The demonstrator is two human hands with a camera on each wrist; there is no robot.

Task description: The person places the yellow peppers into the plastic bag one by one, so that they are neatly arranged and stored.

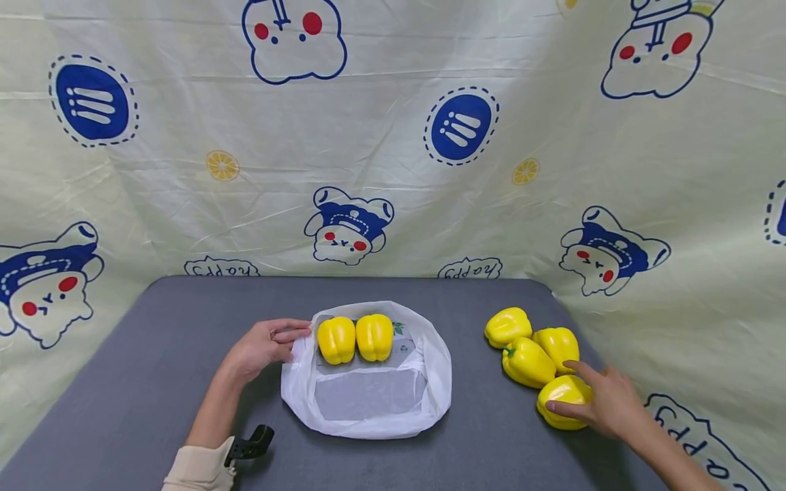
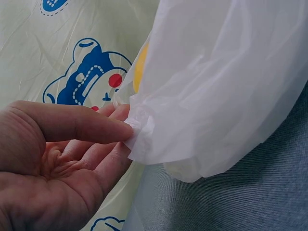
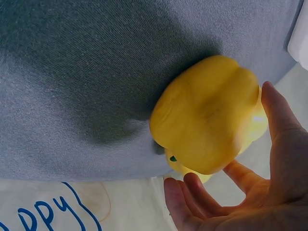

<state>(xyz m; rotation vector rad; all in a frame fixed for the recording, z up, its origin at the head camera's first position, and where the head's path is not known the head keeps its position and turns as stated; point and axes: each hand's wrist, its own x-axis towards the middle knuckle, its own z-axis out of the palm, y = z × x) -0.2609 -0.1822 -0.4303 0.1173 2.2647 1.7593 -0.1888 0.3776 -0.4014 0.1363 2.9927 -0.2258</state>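
A white plastic bag point(image 1: 436, 368) lies with its mouth spread on the grey table, two yellow bell peppers point(image 1: 336, 340) point(image 1: 374, 337) side by side inside. My left hand point(image 1: 264, 349) pinches the bag's left edge; the left wrist view shows thumb and fingers point(image 2: 72, 149) on the thin plastic point(image 2: 207, 91). At the right, my right hand point(image 1: 614, 402) has its thumb and fingers around the nearest yellow pepper point(image 1: 561, 399). In the right wrist view the thumb is at one side of that pepper point(image 3: 207, 115), the curled fingers point(image 3: 192, 192) at another.
Three more yellow peppers point(image 1: 508, 327) point(image 1: 557, 348) point(image 1: 528, 363) lie close together beyond the right hand's one, near the right edge of the table point(image 1: 202, 307). A pale patterned sheet point(image 1: 393, 157) hangs behind the table. A black band point(image 1: 250, 444) is on the left wrist.
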